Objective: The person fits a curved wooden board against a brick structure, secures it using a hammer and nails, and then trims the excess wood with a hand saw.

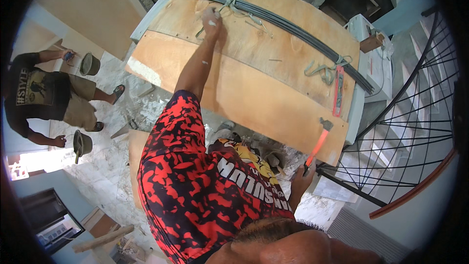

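A bundle of long thin grey rods (pixel 293 27) runs across the plywood-topped table (pixel 273 102). A greenish strip (pixel 230 3) ties it near its left part. My left hand (pixel 212 22) is closed beside that knot, with the strip's end seemingly running into my fingers; the fingertips are partly hidden. Low at the right, my right hand (pixel 303 178) grips a claw hammer (pixel 320 142) with an orange handle, its head over the plywood's near right corner. A second greenish strip (pixel 322 71) lies loosely looped round the bundle's right part.
A red spirit level (pixel 338 90) lies near the table's right end. Beyond stand a white appliance (pixel 371 54) with a brown block (pixel 372 42) on it and a staircase with black railing bars (pixel 405 127). Leftward, a person (pixel 44 88) stands between two buckets (pixel 90 64) on a dusty floor.
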`<state>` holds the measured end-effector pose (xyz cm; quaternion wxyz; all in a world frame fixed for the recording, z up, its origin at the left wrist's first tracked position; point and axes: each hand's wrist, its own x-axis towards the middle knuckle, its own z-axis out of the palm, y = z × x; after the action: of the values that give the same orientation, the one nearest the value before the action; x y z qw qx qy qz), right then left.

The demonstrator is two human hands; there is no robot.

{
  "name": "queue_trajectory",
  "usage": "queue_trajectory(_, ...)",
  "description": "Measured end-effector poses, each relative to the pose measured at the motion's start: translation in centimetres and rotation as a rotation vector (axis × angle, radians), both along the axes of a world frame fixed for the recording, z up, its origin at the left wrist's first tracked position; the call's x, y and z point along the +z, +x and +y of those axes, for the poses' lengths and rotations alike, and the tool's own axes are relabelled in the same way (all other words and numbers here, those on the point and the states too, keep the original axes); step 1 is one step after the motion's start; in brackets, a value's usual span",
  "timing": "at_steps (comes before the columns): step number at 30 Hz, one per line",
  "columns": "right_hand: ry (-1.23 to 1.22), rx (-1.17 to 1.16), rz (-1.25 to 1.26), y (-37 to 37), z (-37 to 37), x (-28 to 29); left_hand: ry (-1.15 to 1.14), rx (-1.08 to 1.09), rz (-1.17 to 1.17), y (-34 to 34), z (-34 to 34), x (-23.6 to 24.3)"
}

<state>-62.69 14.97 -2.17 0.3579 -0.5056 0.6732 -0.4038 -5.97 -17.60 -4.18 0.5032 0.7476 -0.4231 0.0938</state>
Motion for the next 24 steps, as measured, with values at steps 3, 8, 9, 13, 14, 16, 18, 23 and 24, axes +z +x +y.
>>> queue_trajectory(3,0.144,-0.044,0.073,2.9,0.0,2.9,0.074,0.091,-0.059,4.3,-2.7,-0.3)
queue_trajectory(8,0.117,-0.026,0.053,5.6,-0.6,2.6,0.21,0.009,-0.154,6.1,-4.0,0.1)
queue_trajectory(9,0.131,-0.051,0.031,6.0,-0.7,2.8,0.177,-0.002,-0.193,5.6,-3.9,0.2)
queue_trajectory(13,0.17,-0.035,-0.012,9.9,-1.7,4.3,0.334,0.095,-0.229,8.6,-6.6,-2.3)
queue_trajectory(14,0.179,-0.032,-0.003,10.5,-1.6,4.3,0.303,0.072,-0.275,8.2,-6.9,-2.2)
queue_trajectory(16,0.189,0.006,0.047,10.4,-1.7,3.5,0.298,-0.026,-0.165,7.6,-6.3,-1.3)
queue_trajectory(18,0.188,0.084,0.13,8.7,-2.5,1.1,0.175,-0.173,-0.041,8.4,-4.1,-2.1)
queue_trajectory(23,0.101,0.122,0.209,10.6,-5.0,1.4,-0.025,-0.532,0.531,5.4,7.5,1.2)
queue_trajectory(24,0.161,0.075,0.176,10.8,-5.0,1.7,0.172,-0.509,0.695,4.0,9.8,1.7)
